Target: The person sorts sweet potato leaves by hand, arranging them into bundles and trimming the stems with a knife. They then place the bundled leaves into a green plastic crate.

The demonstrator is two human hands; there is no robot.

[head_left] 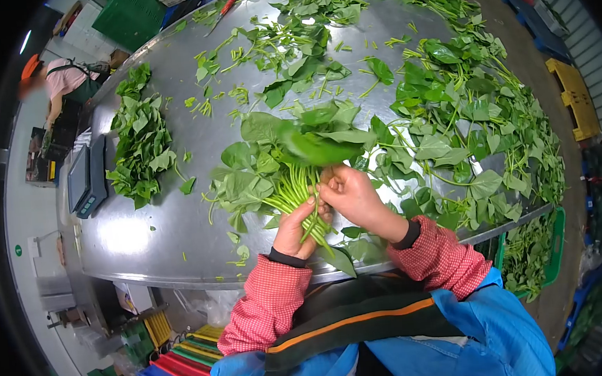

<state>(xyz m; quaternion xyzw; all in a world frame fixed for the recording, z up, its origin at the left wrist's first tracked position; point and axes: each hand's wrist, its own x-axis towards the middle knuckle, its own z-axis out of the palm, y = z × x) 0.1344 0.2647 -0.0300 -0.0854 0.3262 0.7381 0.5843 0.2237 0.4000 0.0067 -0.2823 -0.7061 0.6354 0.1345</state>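
Note:
My left hand (pixel 296 232) is wrapped round the pale green stems of a bunch of leafy greens (pixel 254 181), over the near part of the metal table. The broad, somewhat heart-shaped leaves fan out away from me. Against the same stems, my right hand (pixel 352 196) pinches a leafy stem, with its fingertips close to my left thumb. A leaf (pixel 312 145) above the right hand is blurred by motion. One leaf (pixel 338 261) hangs below the hands. The fingertips partly hide the stems between them.
A large heap of loose greens (pixel 480 131) covers the table's right side. Trimmed greens (pixel 140 140) lie in a row at left beside a scale (pixel 89 178). A red-handled knife (pixel 228 4) lies at the far edge. Another person (pixel 70 79) stands at far left. A green crate (pixel 559 245) sits at lower right.

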